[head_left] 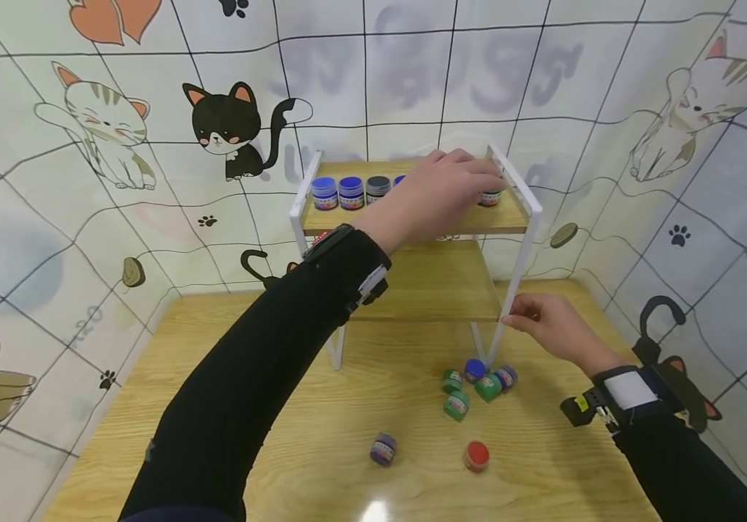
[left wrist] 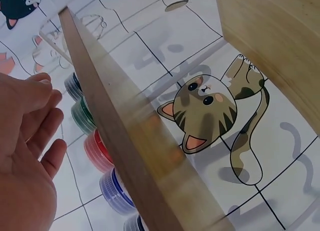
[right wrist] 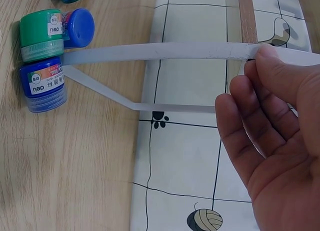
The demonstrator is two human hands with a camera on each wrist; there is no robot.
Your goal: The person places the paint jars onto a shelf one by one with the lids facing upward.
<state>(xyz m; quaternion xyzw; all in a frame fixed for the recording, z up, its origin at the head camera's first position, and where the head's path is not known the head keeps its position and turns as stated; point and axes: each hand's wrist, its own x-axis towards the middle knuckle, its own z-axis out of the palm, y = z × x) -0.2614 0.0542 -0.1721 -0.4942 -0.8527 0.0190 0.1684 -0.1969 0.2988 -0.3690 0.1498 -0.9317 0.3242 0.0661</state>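
Observation:
A two-tier shelf (head_left: 425, 281) with wooden boards and white metal sides stands on the table. On its top board is a row of small paint jars, among them a blue-lidded jar (head_left: 324, 193) and a black-lidded jar (head_left: 377, 188). My left hand (head_left: 435, 192) reaches over this row, hiding part of it, with fingertips close to the right-end jar (head_left: 489, 197). In the left wrist view, the loosely bent fingers of that hand (left wrist: 30, 136) show nothing between them, beside a red jar (left wrist: 97, 151). My right hand (head_left: 552, 326) pinches the shelf's right front leg (right wrist: 200, 51) between thumb and fingers.
By the foot of the right leg lie several jars, including a green jar (head_left: 456, 406) and a blue jar (head_left: 506, 377). Nearer the front are a red-lidded jar (head_left: 477, 456) and a dark blue jar (head_left: 383, 449). A cat-patterned backdrop (head_left: 119, 239) surrounds the wooden table (head_left: 308, 435).

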